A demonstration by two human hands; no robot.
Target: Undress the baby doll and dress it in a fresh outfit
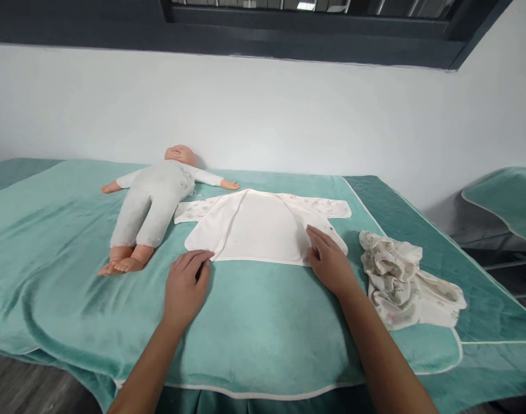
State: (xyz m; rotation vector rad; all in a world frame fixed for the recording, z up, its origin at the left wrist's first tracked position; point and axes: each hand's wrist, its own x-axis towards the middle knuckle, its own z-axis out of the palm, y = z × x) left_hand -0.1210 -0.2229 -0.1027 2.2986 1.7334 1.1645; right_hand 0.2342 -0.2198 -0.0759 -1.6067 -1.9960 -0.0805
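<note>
A white baby shirt [267, 230] lies spread open on the green blanket, its printed sleeves stretched out to both sides and its front panels folded outward. My left hand [187, 284] is closed at the lower left of the shirt, with thumb and fingertips pinching the hem. On the other side, my right hand [331, 261] has its thumb and bent fingers closed on the edge of the right front panel; its fingertips are partly hidden. To the left, a baby doll [153, 192] with a white cloth body lies on its back, one hand just above the left sleeve.
A crumpled pile of printed baby clothes [403, 282] lies right of my right forearm. The green blanket [263, 333] drapes over the bed's front edge. A white wall [263, 115] rises behind, below a dark window frame [288, 40]. Another green-covered surface [508, 195] stands at the far right.
</note>
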